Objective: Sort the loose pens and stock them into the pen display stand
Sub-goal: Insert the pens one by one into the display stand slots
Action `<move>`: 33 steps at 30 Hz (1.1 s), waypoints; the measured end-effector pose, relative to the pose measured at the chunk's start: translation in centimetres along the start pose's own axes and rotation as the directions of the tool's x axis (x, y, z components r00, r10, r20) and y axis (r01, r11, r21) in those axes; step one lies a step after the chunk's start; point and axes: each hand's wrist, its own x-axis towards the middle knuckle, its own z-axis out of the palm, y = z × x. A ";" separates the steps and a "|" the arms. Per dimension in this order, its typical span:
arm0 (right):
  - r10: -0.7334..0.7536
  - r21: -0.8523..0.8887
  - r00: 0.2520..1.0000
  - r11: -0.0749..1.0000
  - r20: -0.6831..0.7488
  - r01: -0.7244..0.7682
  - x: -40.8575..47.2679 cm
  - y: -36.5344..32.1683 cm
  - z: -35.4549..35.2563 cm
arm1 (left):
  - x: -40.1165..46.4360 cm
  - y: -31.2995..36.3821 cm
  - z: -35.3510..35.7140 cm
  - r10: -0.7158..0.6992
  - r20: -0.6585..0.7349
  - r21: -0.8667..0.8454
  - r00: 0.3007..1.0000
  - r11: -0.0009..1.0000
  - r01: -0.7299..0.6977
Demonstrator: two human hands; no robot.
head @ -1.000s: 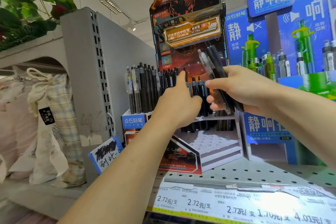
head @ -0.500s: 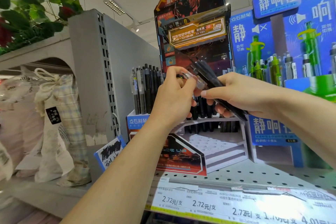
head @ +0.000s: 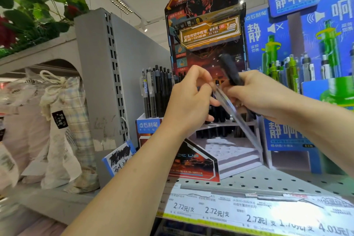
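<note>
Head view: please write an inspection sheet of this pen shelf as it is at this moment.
Surface: grey perforated shelf with price labels along its front edge.
Job's things: pen display stand, dark pens standing in its upper left row, the white lower tiers bare; a bundle of dark pens in the right hand; one clear pen, blurred, slanting down.
Clutter: small handwritten card leaning beside the stand.
Grippers: left hand pinches the clear pen's top; right hand grips the bundle.
Cables: nothing seen.
Surroundings: blue and green pen display on the right, cloth bags and plants on the left.
</note>
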 end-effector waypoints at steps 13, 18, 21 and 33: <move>0.079 -0.024 0.990 0.997 0.120 -0.077 -0.5 -0.7 0.0 | 0.1 -0.8 0.6 -0.073 -0.007 0.398 0.997 0.915 0.070; 0.085 -0.034 0.976 0.996 0.203 -0.080 -0.6 -0.9 -0.2 | 0.3 -0.7 0.4 -0.093 -0.068 0.274 0.993 0.955 0.109; 0.071 -0.047 0.960 0.997 0.271 -0.060 -0.7 -0.9 -0.2 | 0.3 -0.6 0.0 -0.137 -0.091 0.044 0.986 0.989 0.142; 0.121 0.381 0.993 0.918 -0.005 -0.110 -0.5 -0.8 -0.5 | 0.0 -1.0 0.3 0.148 -0.186 0.275 0.971 0.957 -0.093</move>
